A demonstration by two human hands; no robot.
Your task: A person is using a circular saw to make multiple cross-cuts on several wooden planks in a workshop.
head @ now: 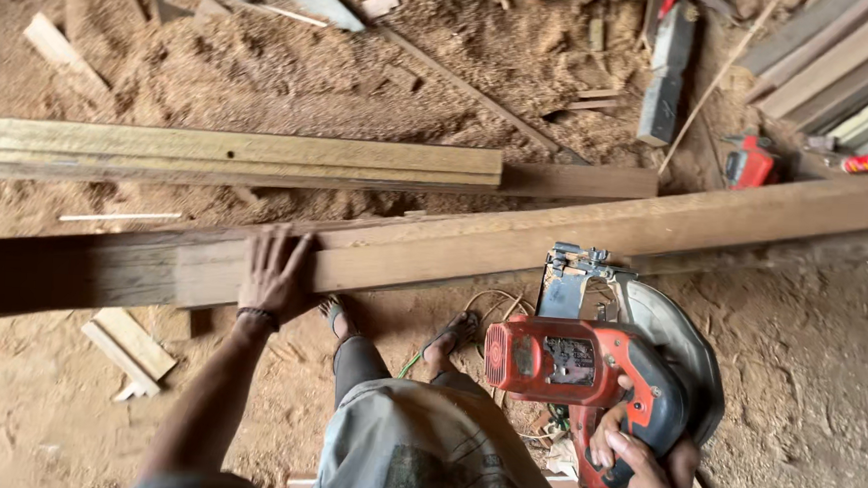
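My left hand (272, 275) lies flat, fingers spread, on a long wooden beam (513, 238) that runs across the view from lower left to upper right. My right hand (645, 468) grips the handle of a red circular saw (586, 366). The saw's metal base and blade guard (677, 336) sit against the near edge of the beam, right of my left hand. My legs and sandalled feet (449, 334) stand just below the beam.
A second long pale plank (231, 154) lies parallel behind the beam. Sawdust covers the floor. Offcuts (132, 347) lie at lower left, stacked boards (840, 57) at upper right, a red power tool (750, 162) beside them. A cord (490, 301) loops near my feet.
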